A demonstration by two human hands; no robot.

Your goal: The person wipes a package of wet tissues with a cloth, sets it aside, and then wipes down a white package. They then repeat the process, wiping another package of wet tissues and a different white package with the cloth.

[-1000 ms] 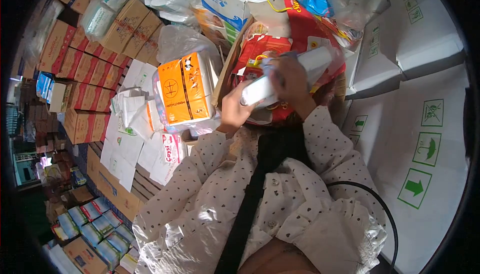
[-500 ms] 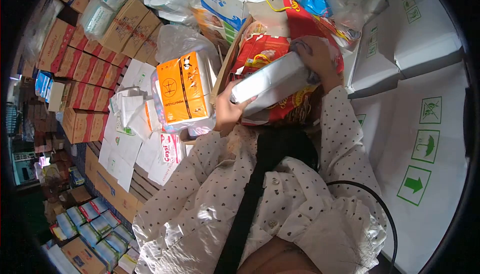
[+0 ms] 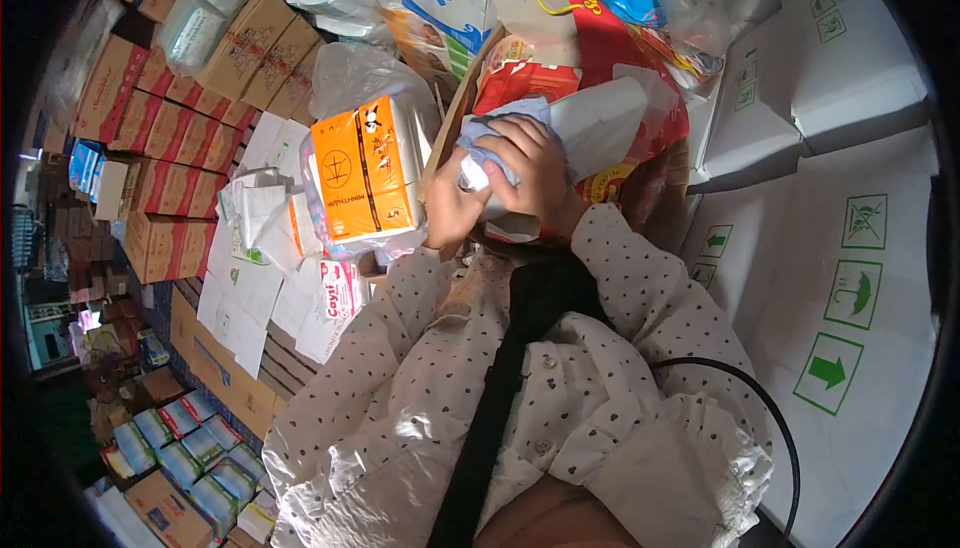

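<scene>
A long, pale package (image 3: 605,120) with a smooth white wrapping lies slantwise across the open carton in front of me. My left hand (image 3: 455,206) is closed around its near left end. My right hand (image 3: 532,166) is wrapped over a light blue cloth (image 3: 522,111) and presses it on that same end, close to my left fingers. Beneath the package are red and yellow printed bags (image 3: 530,85), partly covered by it. Beside my left hand stands an orange-and-white pack (image 3: 362,173) with a panda print, on a plastic-wrapped bundle.
Large white cartons (image 3: 800,248) with green symbols rise at my right. Brown and red cartons (image 3: 180,138) are stacked at the left. White paper sheets (image 3: 245,293) and a pink-and-white packet (image 3: 342,291) lie left of me. A black cable (image 3: 745,378) curves by my right side.
My right hand has slid with the cloth from the package's far right end down to its near left end, beside my left hand. The left hand stays at the package's end.
</scene>
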